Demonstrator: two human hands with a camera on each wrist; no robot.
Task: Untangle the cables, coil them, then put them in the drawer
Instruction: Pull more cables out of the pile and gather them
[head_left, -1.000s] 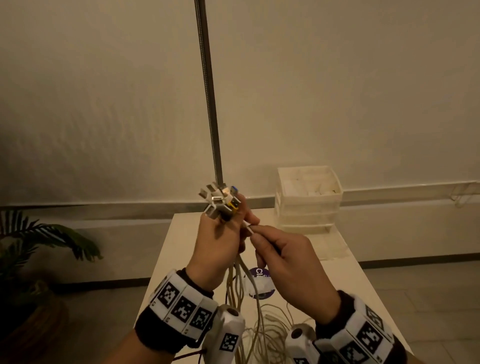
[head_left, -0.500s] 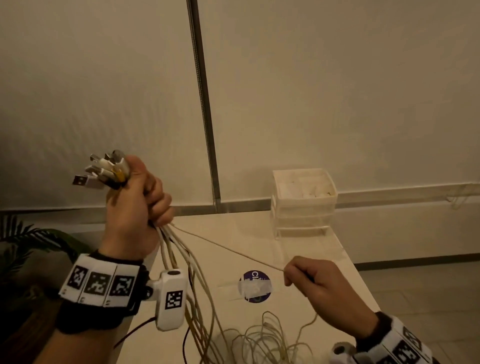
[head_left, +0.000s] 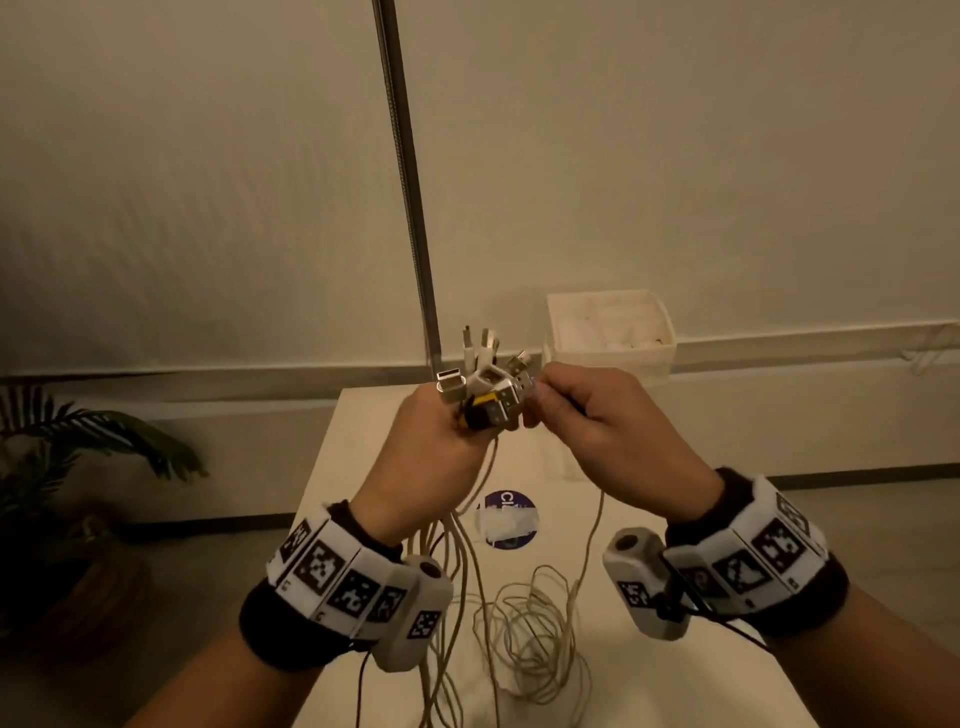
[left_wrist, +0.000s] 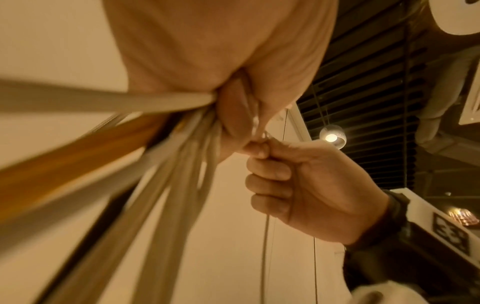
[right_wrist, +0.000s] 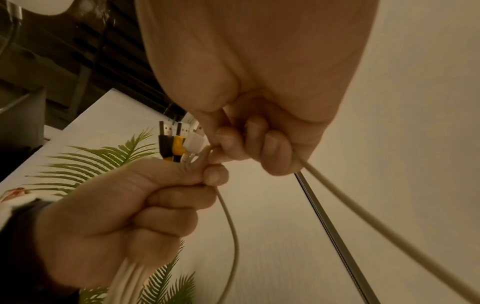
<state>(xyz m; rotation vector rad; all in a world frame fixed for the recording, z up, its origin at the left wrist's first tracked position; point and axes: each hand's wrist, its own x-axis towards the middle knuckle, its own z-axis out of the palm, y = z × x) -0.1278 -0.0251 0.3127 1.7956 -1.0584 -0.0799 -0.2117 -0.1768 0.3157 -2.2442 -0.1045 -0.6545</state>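
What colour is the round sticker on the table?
The round sticker is dark purple with white on it; the head view shows it best.

A plain indoor room, seemingly an office or a recording setup rather than a home. A bare off-white wall (head_left: 675, 156) rises behind a white rectangular surface (head_left: 363, 467). A green potted palm (head_left: 78, 441) stands on the tiled floor (head_left: 857, 519). The left wrist view shows dark slatted blinds (left_wrist: 363, 102) and a round hanging lamp (left_wrist: 332, 136).
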